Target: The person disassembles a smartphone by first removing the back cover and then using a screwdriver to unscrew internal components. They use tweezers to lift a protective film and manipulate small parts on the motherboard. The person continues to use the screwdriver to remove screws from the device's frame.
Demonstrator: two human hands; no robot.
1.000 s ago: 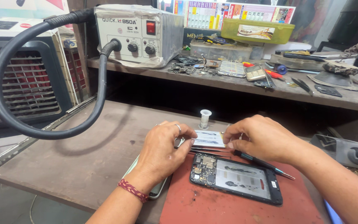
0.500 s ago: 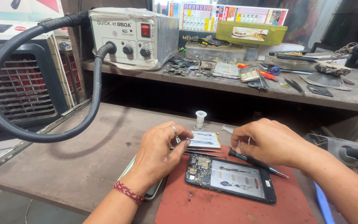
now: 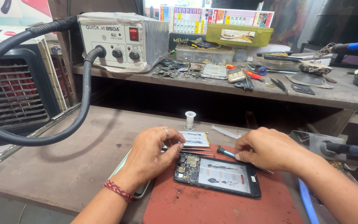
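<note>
Left hand (image 3: 152,151) fingers pinch tweezers (image 3: 195,152) at the phone (image 3: 217,176) top edge; right hand (image 3: 270,148) fingers grip a screwdriver (image 3: 225,152); bare mat (image 3: 212,207) below.

Cluttered repair bench: worn grey-brown wooden worktop (image 3: 63,166) in front w/ raised wooden shelf (image 3: 332,93) behind, dark gap betw. them. Grey box-shaped hot-air station (image 3: 121,39) at shelf's left end, thick black corrugated hose (image 3: 5,74) looping down. Lime-green plastic box (image 3: 239,35) atop clear parts case. Even daylight.
</note>
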